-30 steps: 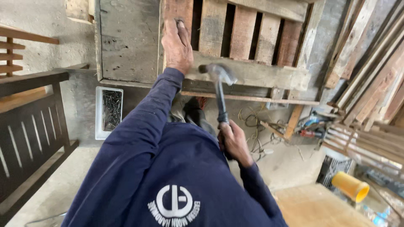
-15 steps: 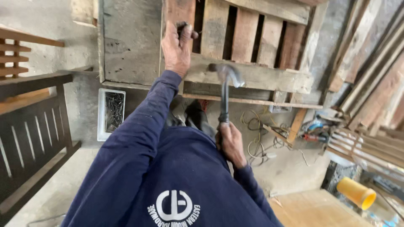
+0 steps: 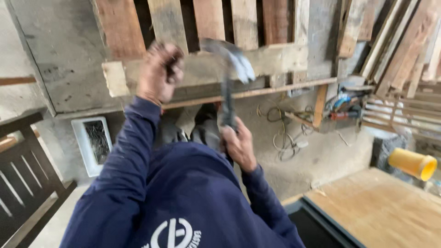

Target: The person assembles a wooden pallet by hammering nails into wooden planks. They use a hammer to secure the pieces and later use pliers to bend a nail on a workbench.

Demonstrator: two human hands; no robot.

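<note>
Left hand point(image 3: 158, 73): fingers pinched narrow against the wooden pallet's point(image 3: 257, 59) cross-board, apparently steadying a small fastener too blurred to identify.

Right hand point(image 3: 239, 144): fist wrapped low around the claw hammer point(image 3: 228, 78) handle for leverage; head raised just beside the left hand, before the pallet's lower edge.

White tray of nails point(image 3: 94, 143): on the floor, below left.

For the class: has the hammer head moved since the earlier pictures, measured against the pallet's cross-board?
Yes. The hammer in the right hand has swung up: its blurred head, earlier level with the cross-board, now stands above its top edge, near the left hand.
</note>
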